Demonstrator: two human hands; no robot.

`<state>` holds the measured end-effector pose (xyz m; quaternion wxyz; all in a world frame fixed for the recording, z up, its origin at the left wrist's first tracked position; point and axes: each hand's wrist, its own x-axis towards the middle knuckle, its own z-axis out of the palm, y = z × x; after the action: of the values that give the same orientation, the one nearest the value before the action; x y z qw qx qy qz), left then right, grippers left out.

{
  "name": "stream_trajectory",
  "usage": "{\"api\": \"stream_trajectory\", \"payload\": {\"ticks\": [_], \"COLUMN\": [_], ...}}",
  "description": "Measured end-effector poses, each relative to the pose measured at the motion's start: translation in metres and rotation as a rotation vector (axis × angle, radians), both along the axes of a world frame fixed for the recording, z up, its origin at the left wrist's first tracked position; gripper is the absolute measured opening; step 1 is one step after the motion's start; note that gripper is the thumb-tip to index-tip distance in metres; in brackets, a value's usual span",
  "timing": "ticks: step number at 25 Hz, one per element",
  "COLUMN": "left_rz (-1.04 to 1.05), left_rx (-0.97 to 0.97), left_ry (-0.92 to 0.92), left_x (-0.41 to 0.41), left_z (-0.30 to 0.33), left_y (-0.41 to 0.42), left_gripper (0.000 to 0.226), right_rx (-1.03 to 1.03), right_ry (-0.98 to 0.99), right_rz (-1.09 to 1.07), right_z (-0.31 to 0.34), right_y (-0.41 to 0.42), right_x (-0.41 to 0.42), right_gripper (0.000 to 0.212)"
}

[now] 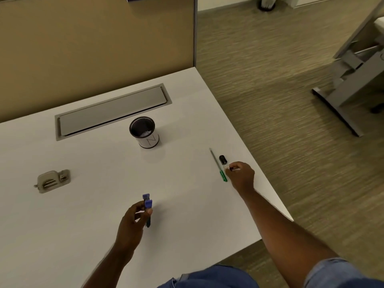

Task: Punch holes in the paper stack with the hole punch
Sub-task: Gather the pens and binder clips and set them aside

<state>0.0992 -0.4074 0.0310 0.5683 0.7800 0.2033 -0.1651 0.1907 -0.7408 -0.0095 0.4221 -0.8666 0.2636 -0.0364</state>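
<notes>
My left hand (133, 223) is shut on a small blue hand-held punch (148, 204) with a dark handle, held just above the white desk (93, 215) near its front middle. My right hand (242, 176) rests near the desk's right edge. Its fingertips are pinched on some small silvery paper clips (227, 167). I see no paper stack in this view.
A green-handled screwdriver (218, 166) and a small black cap (222, 159) lie beside my right hand. A black mesh cup (144, 130) stands mid-desk, in front of a grey cable hatch (112, 111). A flat grey device (53, 180) lies at the left. Carpeted floor lies beyond the right edge.
</notes>
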Motion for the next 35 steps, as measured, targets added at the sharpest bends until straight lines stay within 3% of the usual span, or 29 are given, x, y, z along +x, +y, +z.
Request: {"api": "stream_trajectory", "payload": {"ticks": [6, 9, 12, 16, 20, 23, 25, 27, 29, 35], "left_rz": [0.009, 0.013, 0.020, 0.020, -0.012, -0.004, 0.017, 0.014, 0.008, -0.073], "left_rx": [-0.022, -0.051, -0.106, -0.182, -0.199, -0.277, -0.347, -0.406, -0.449, -0.432], "left_ry": [0.020, 0.026, 0.058, 0.085, 0.107, 0.131, 0.156, 0.173, 0.180, 0.231], "left_x": [0.000, 0.007, 0.015, 0.022, 0.023, 0.025, 0.028, 0.033, 0.037, 0.040], "left_z": [-0.003, -0.005, -0.006, -0.007, -0.006, -0.001, 0.005, 0.009, 0.012, 0.011], "left_y": [-0.004, -0.009, -0.018, -0.029, -0.037, -0.047, -0.056, -0.062, -0.065, -0.069], "left_gripper": [0.016, 0.018, 0.015, 0.014, 0.016, 0.020, 0.023, 0.022, 0.022, 0.027], "right_rx": [-0.063, -0.103, -0.110, -0.207, -0.279, -0.113, 0.158, 0.302, 0.316, 0.242], "right_ry": [-0.038, -0.176, -0.253, -0.111, -0.006, -0.119, -0.012, 0.129, 0.123, 0.070], "right_rz": [-0.023, -0.028, 0.139, 0.172, 0.119, 0.250, 0.435, 0.637, 0.699, 0.528], "right_z": [0.001, 0.009, 0.009, -0.002, -0.001, 0.012, 0.023, 0.028, 0.026, 0.020], "right_y": [-0.008, -0.002, 0.022, 0.042, 0.037, 0.050, 0.075, 0.100, 0.111, 0.105], "right_x": [-0.003, -0.012, -0.028, -0.037, -0.032, -0.028, -0.031, -0.042, -0.050, -0.048], "right_gripper": [0.031, 0.015, 0.005, 0.019, 0.018, 0.015, 0.019, 0.022, 0.020, 0.015]}}
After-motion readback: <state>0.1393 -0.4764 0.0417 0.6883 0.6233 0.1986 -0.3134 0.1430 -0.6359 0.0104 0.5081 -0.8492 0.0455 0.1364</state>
